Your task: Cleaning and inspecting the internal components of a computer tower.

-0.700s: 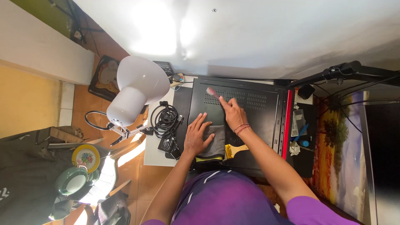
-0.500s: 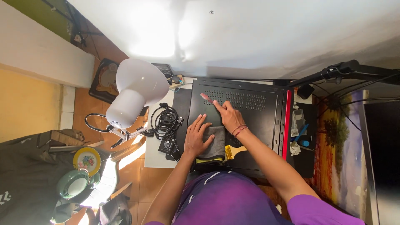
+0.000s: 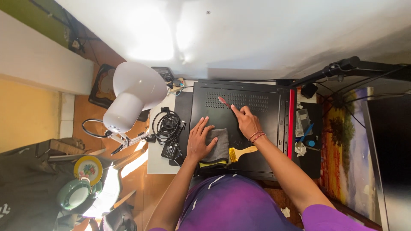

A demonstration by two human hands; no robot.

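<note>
Toothbrush (image 3: 223, 102) moved left, right hand (image 3: 247, 122) followed

Cloth (image 3: 218, 145) and brush (image 3: 242, 152) lie on the case (image 3: 265, 128) — lamp (image 3: 132, 94) and cables (image 3: 167, 124) left.

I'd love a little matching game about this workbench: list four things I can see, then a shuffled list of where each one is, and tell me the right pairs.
Things:
1. grey folded cloth
2. small red-tipped brush
3. wooden-handled paintbrush
4. coil of black cables

Places:
A. lying on the black metal case, beside the right wrist
B. under the fingers of the left hand
C. on the white tabletop, left of the case
D. pinched in the right hand, tip on the vent holes

Pairs: 1-B, 2-D, 3-A, 4-C
</note>
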